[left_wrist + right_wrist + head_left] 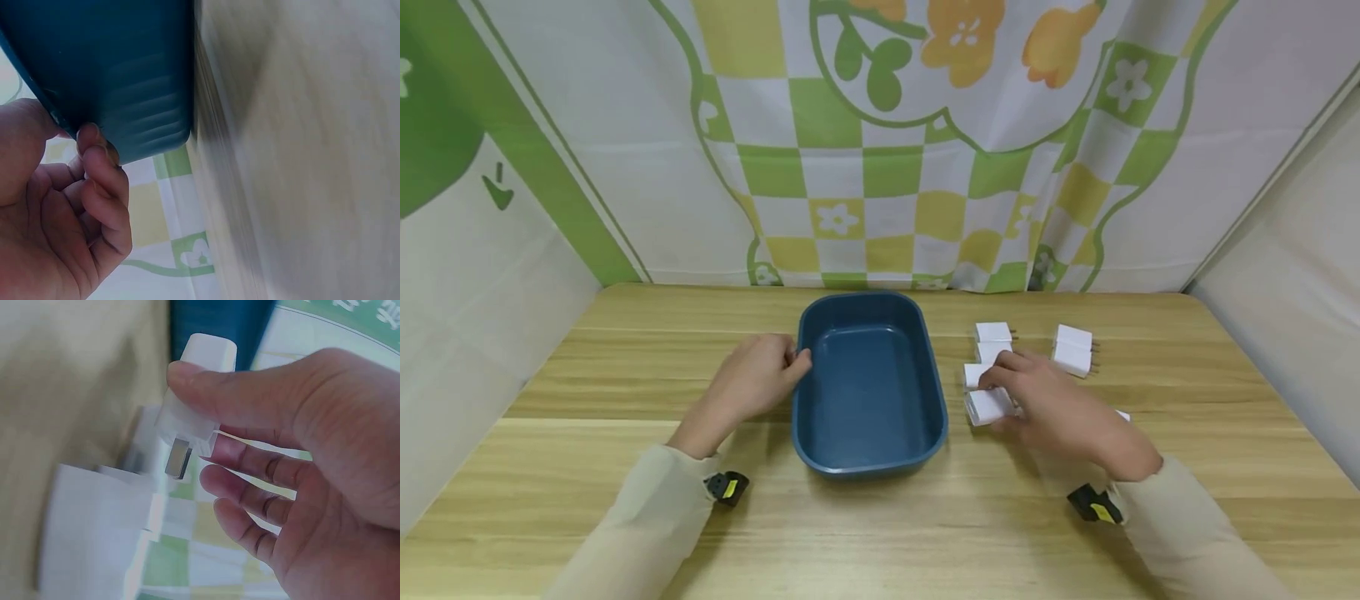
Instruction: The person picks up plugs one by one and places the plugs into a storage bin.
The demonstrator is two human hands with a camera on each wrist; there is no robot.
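Observation:
My left hand (760, 375) pinches the left rim of a dark blue rectangular basin (868, 400), thumb over the edge and fingers against the outer wall. Nothing lies on the basin's floor. To the basin's right, my right hand (1052, 404) holds a white plug-in charger (212, 350) between thumb and fingers. Its metal prong (178, 459) points away from the thumb in the right wrist view. Just beyond that hand, other white chargers (992, 332) stand in a row, partly covered by the fingers.
Two more white chargers (1072, 348) sit side by side farther right, prongs facing right. Part of another charger (1122, 415) shows behind my right wrist. The wooden table (865, 533) ends at a patterned curtain (891, 175) along the back.

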